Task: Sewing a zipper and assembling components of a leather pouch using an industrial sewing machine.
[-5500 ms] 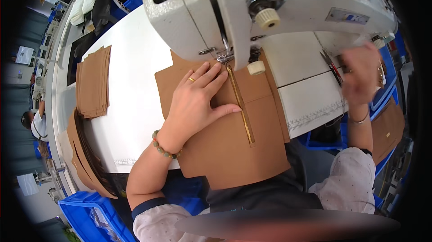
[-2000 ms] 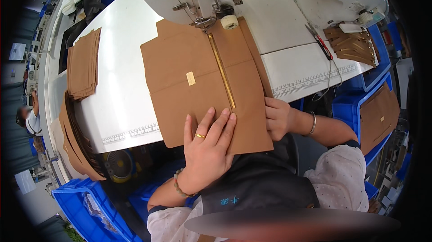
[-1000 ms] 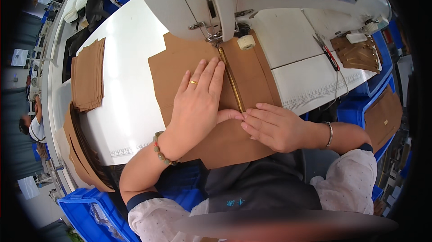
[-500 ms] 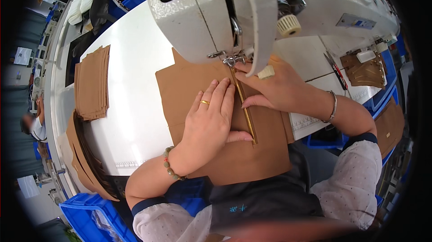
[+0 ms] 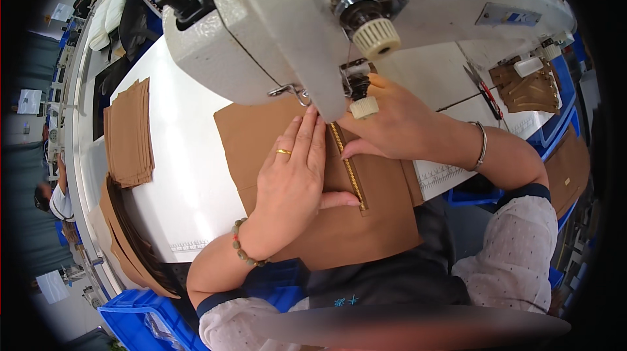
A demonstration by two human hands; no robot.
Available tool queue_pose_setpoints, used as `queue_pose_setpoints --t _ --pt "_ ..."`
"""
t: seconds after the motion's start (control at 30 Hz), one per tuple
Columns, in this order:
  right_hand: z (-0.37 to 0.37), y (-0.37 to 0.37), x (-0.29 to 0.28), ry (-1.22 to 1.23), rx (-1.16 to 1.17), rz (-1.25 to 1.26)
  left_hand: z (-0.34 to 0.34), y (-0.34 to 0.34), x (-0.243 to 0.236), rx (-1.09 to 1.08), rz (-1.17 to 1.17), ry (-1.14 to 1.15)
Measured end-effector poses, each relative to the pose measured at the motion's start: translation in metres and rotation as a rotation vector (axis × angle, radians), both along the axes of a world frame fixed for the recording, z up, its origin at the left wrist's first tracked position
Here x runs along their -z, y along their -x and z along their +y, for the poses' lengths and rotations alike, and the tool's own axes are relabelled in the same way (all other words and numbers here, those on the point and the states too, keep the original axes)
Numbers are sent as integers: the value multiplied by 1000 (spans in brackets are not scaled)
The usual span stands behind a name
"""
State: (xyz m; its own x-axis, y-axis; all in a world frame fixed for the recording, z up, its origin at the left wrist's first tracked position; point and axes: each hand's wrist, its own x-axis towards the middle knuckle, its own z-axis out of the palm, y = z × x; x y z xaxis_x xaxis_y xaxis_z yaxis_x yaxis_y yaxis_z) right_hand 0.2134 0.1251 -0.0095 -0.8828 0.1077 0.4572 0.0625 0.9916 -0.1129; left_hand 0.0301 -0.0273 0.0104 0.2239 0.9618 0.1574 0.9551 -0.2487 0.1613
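Observation:
A brown leather-like panel (image 5: 379, 227) lies beneath the head of a white sewing machine (image 5: 261, 31). Down its middle, in a narrow slot, runs a gold-toothed zipper (image 5: 347, 165). My left hand (image 5: 292, 168) rests flat on the panel left of the zipper, open, fingers stretched toward the needle area and thumb at the zipper's near end. On the zipper's right, my right hand (image 5: 392, 122) presses the panel with its thumb spread away from the fingers. The machine head hides its fingertips, along with the needle and presser foot.
Stacked brown pieces (image 5: 128, 132) lie on the white table's left, with more panels (image 5: 124, 233) hanging at its edge. Red-handled scissors (image 5: 486, 95) and small brown zippered pieces (image 5: 528, 86) lie right. Blue crates (image 5: 147, 318) stand below. Another person (image 5: 60, 201) sits far left.
The view has shifted, so the machine head appears farther left and now covers the presser foot and my right fingertips. Both hands stay on the panel, the left a little nearer the needle area.

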Motion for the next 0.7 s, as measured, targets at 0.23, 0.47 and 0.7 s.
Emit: queue_pose_setpoints --t 0.23,0.47,0.7 --pt "-1 2 0 10 -1 -31 4 1 -2 13 31 -10" --pt "-1 2 0 -30 12 -15 4 1 -3 0 63 -1" --pt "-1 2 -3 1 22 -18 7 3 -1 12 59 -21"
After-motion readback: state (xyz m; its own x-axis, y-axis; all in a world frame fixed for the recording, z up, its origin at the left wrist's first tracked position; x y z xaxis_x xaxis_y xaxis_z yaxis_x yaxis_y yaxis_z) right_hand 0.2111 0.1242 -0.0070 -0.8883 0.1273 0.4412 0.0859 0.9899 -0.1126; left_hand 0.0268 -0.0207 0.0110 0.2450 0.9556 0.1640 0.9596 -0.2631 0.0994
